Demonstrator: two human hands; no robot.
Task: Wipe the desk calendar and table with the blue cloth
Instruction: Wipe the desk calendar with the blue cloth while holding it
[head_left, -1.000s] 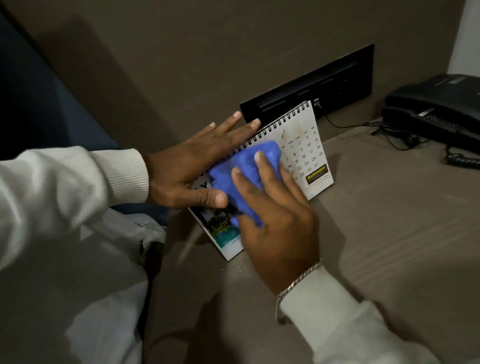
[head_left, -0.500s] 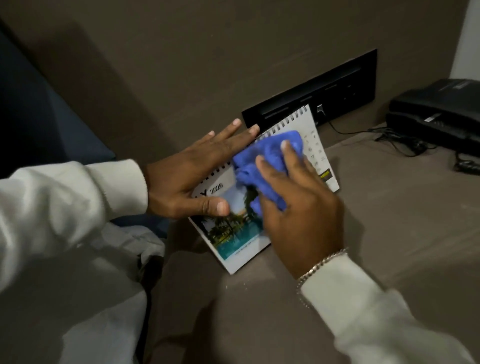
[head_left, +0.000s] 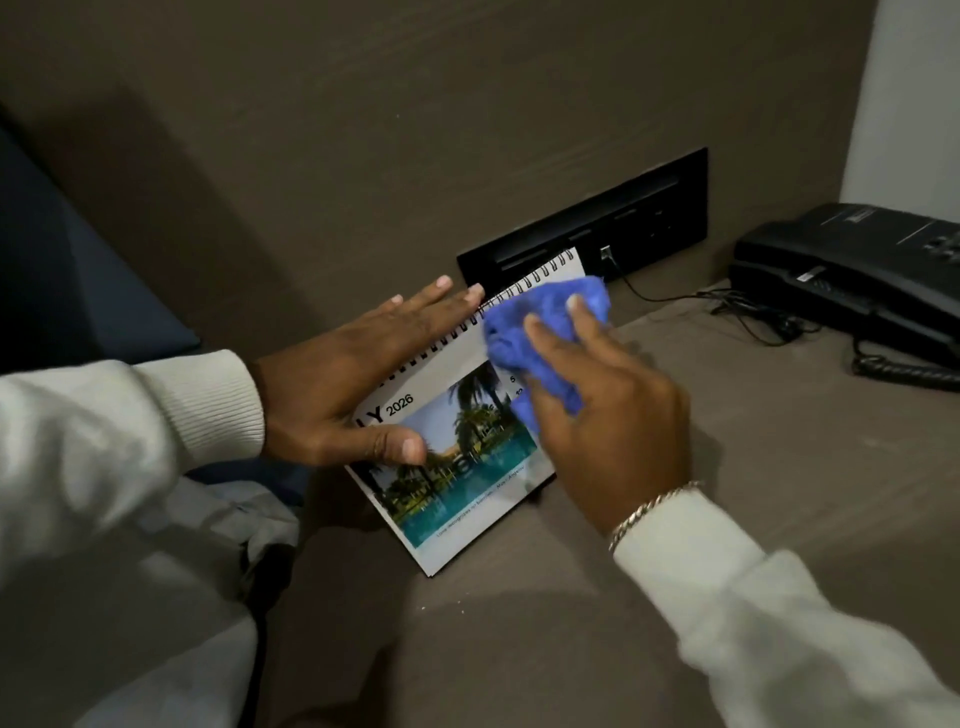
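The desk calendar stands tilted on the brown bench, its spiral-bound top edge towards the wall and a pool-and-palms photo (with "2026" printed above it) facing up. The left hand steadies it, fingers spread flat along the spiral edge and thumb lying on the photo, while the right hand presses the bunched blue cloth against the page's upper right part, its grip closed around the cloth. A black telephone sits well apart at the bench's far right, beside a black wall panel.
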